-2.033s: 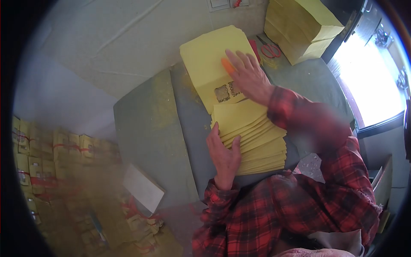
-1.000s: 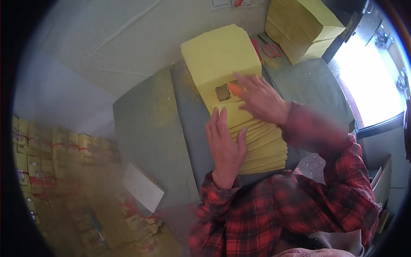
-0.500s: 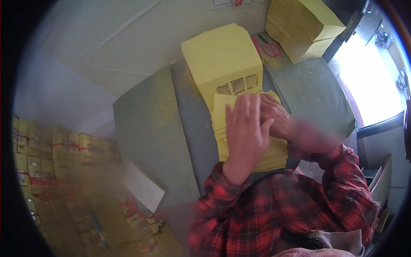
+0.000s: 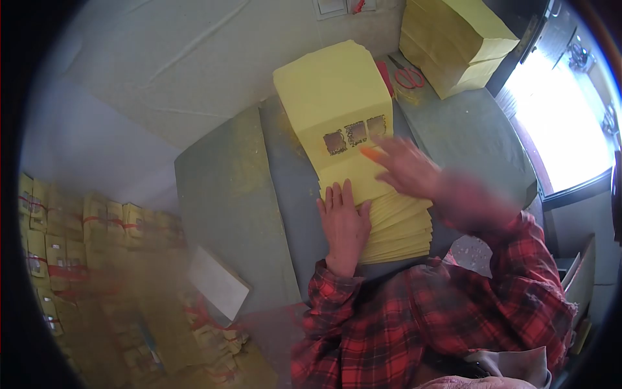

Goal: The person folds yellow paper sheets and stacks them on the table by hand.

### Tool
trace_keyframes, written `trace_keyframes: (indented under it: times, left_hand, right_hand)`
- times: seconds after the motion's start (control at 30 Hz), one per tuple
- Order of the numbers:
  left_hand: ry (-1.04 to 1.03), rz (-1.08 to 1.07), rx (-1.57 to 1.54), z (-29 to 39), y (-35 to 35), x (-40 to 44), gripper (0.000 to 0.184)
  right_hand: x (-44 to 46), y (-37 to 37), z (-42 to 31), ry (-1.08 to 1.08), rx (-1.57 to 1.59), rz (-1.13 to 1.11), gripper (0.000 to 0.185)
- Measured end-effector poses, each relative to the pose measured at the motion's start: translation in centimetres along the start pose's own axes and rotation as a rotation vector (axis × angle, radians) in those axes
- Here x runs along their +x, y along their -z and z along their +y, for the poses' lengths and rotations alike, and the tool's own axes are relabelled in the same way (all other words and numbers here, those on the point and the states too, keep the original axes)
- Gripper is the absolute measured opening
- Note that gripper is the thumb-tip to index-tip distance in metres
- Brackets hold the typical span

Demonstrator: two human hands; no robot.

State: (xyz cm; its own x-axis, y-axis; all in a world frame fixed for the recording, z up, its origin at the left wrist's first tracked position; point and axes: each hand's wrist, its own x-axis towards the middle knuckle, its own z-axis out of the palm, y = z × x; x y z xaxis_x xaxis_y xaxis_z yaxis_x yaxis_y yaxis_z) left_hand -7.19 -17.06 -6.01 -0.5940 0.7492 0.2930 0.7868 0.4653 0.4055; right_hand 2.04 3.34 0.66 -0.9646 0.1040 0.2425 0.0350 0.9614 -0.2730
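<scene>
My left hand (image 4: 345, 227) lies flat, fingers stretched, on the left edge of a fanned stack of yellow paper pieces (image 4: 402, 230). Over the right side of the paper is my right hand (image 4: 409, 170), slightly blurred, with its fingers extended. Something orange (image 4: 370, 153) covers one of its fingertips. Just beyond the hands, a tall yellow paper stack (image 4: 330, 78) shows a row of three ornate dark-edged windows (image 4: 356, 133) near its lower edge. Whether the right fingertips touch the paper I cannot tell.
Red-handled scissors (image 4: 409, 78) lie behind the stack, beside another tall yellow stack (image 4: 453, 45). Grey sheeting (image 4: 227, 181) covers the table. Bundles tied with red bands (image 4: 65, 253) fill the lower left, near a white board (image 4: 218, 285). A bright window (image 4: 564, 117) is at right.
My left hand has moved down and left onto the paper's edge. My right hand has lifted and spread away from it. The row of windows is now fully uncovered.
</scene>
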Motion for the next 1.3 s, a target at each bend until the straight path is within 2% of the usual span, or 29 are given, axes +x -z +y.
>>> trace_keyframes:
  times: [0.03,0.1,0.17,0.27,0.33,0.37,0.43,0.5,0.53,0.6,0.67,0.7,0.77,0.83,0.93,1.0,1.03,1.1,1.2,1.27,1.3]
  left_hand:
    - [0.005,0.024,-0.039,0.1,0.1,0.0,0.062]
    - [0.017,0.069,-0.118,0.3,0.4,-0.4,0.064]
    - [0.014,0.101,-0.161,0.5,0.6,-0.6,0.065]
    - [-0.012,0.203,-0.304,0.7,1.2,-0.3,0.070]
    - [-0.017,0.244,-0.317,0.7,1.9,-0.5,0.071]
    - [-0.026,0.282,-0.325,0.7,2.3,-0.6,0.072]
    - [-0.047,0.362,-0.338,0.4,2.7,-0.6,0.074]
    - [-0.041,0.334,-0.350,0.2,2.5,-0.8,0.074]
    - [-0.040,0.311,-0.359,0.0,2.4,-1.0,0.074]
    - [-0.027,0.289,-0.372,-0.1,2.2,-0.9,0.075]
    - [-0.018,0.283,-0.367,-0.1,1.8,-1.0,0.075]
    - [-0.007,0.268,-0.366,-0.1,1.6,-1.2,0.075]
    - [0.011,0.233,-0.367,0.1,1.3,-1.4,0.075]
    - [0.007,0.239,-0.361,0.2,1.5,-1.5,0.075]
    - [0.008,0.269,-0.360,0.3,1.9,-1.4,0.075]
    - [0.018,0.285,-0.366,0.3,2.3,-1.3,0.075]
    - [0.024,0.296,-0.368,0.2,2.6,-1.2,0.075]
    - [0.027,0.303,-0.371,0.2,2.8,-1.1,0.076]
    - [0.018,0.288,-0.373,0.2,2.6,-0.8,0.076]
    - [0.018,0.294,-0.365,0.1,2.6,-0.6,0.077]
    - [0.016,0.294,-0.361,0.2,2.5,-0.6,0.077]
  right_hand:
    - [2.7,1.1,-0.3,0.065,-0.133,0.117,0.067]
    - [7.3,0.3,0.4,0.045,-0.393,0.371,0.060]
    - [10.8,-1.4,2.8,0.065,-0.494,0.523,0.050]
    - [10.0,-2.8,5.1,0.188,-0.527,0.571,0.040]
    - [6.3,-3.4,3.8,0.204,-0.396,0.516,0.035]
    - [3.7,-3.0,2.2,0.190,-0.398,0.472,0.030]
    - [-0.7,-2.5,0.1,-0.032,-0.255,-0.121,0.031]
    - [-0.3,0.1,-1.2,-0.100,-0.028,-0.609,0.039]
    - [-0.1,-0.2,-1.3,-0.113,-0.022,-0.606,0.039]
    - [1.5,-0.4,-1.4,0.021,0.014,0.021,0.046]
    - [5.6,0.6,-1.5,0.090,-0.261,0.291,0.047]
    - [7.6,0.2,-0.1,0.093,-0.257,0.293,0.047]
    - [11.1,-1.4,3.0,0.144,-0.519,0.576,0.044]
    - [11.0,-2.2,5.4,0.173,-0.462,0.613,0.038]
    - [6.2,-2.4,4.1,0.213,-0.406,0.541,0.032]
    - [1.0,-4.0,2.7,0.145,-0.300,0.346,0.026]
    - [-0.3,-3.9,1.5,0.145,-0.303,0.342,0.026]
    - [-2.5,-2.4,-0.4,0.107,-0.206,0.145,0.026]
    - [0.4,0.3,-1.5,0.175,-0.180,0.239,0.031]
    - [3.9,1.0,-1.4,0.123,-0.300,0.413,0.048]
    - [5.8,0.7,-0.9,0.089,-0.374,0.437,0.049]
